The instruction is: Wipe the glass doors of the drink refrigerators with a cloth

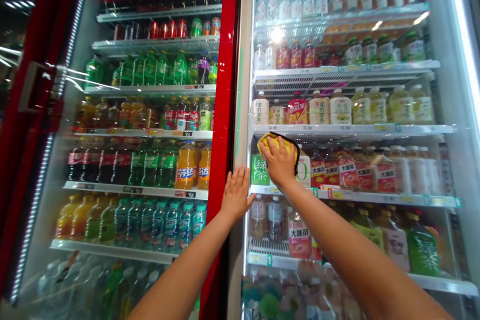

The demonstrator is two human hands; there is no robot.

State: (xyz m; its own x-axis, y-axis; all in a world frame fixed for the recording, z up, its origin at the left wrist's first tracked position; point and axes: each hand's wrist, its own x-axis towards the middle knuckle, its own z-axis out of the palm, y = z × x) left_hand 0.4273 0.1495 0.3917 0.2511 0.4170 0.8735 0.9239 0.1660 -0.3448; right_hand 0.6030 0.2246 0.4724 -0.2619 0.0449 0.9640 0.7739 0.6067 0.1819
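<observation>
My right hand [279,160] presses a yellow cloth [290,148] with a dark edge flat against the glass door of the right-hand cooler, in front of the shelf with green tea bottles [260,172]. The fingers lie spread over the cloth. To its left, my left hand [236,194] rests with its fingers extended on the pale door frame [235,240] between the two coolers, and it holds nothing.
The left cooler has a red frame [222,85] and shelves of soda and juice bottles. Tea and other drinks fill the right cooler's shelves [352,129]. A door handle [33,87] stands at the far left. Light reflects off the glass.
</observation>
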